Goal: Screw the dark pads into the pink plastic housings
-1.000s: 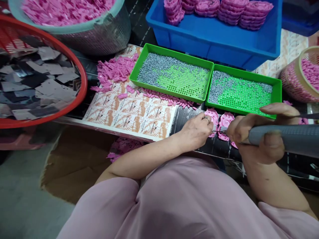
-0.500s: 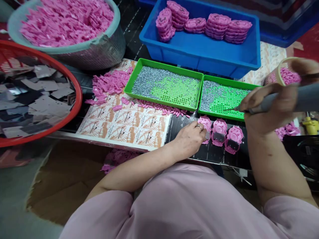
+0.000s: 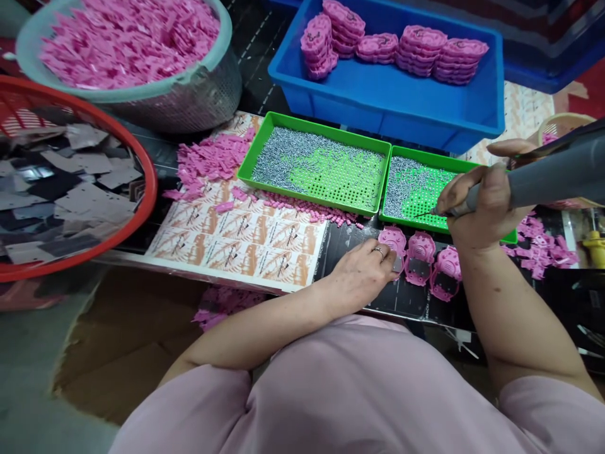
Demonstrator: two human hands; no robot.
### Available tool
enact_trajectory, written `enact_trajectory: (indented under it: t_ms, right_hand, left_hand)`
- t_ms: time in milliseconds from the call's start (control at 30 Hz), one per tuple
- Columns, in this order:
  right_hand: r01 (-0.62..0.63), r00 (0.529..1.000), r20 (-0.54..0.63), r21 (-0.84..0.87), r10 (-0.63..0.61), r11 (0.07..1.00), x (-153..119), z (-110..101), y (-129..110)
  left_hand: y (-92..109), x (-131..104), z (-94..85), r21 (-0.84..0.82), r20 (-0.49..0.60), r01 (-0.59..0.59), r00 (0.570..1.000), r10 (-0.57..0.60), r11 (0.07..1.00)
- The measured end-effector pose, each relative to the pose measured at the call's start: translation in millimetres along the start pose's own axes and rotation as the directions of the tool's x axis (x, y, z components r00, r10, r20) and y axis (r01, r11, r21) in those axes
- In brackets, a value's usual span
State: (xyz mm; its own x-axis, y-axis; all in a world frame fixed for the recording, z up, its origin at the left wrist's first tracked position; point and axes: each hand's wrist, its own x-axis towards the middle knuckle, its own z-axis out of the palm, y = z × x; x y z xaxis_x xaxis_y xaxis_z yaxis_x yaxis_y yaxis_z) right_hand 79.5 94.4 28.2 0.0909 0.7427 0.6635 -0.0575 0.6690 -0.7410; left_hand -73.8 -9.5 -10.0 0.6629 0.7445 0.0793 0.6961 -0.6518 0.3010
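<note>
My right hand (image 3: pixel 486 205) is wrapped round a grey electric screwdriver (image 3: pixel 548 180). Its thin bit points left over the small green tray (image 3: pixel 508 234) of silver screws (image 3: pixel 399 183). On the black table edge, my left hand (image 3: pixel 366 271) rests with fingers closed on the left-most pink plastic housing (image 3: pixel 392 243), partly covering it. Beside it lie a middle pink housing (image 3: pixel 420 252) and a right one (image 3: pixel 444 277), each with a dark plate across its lower part. My right wrist overlaps the right housing's edge.
A larger green screw tray (image 3: pixel 312 200) adjoins on the left. Behind stands a blue bin (image 3: pixel 392 123) with stacked pink housings. Pink strips (image 3: pixel 215 157) lie loose near a pale green basket (image 3: pixel 189 94). A red basket (image 3: pixel 154 183) holds grey plates. Another pink pile (image 3: pixel 541 249) lies right.
My right hand has moved left with the screwdriver, its bit shifting left over the small tray. My left hand stays on the left housing. The whole view has shifted slightly.
</note>
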Motion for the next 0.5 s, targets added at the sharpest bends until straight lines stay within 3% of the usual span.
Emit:
enact_trajectory:
  t_ms: [233, 500]
  right_hand:
    - [0.007, 1.000, -0.028, 0.029, -0.006, 1.000, -5, 2, -1]
    - [0.007, 0.991, -0.132, -0.020, -0.009, 1.000, -4, 2, 0]
  left_hand:
    - [-8, -10, -4.6, 0.020, -0.140, 0.013, 0.990, -0.010, 1.000]
    - [-17, -10, 5.4, -0.007, -0.089, 0.007, 0.996, -0.008, 1.000]
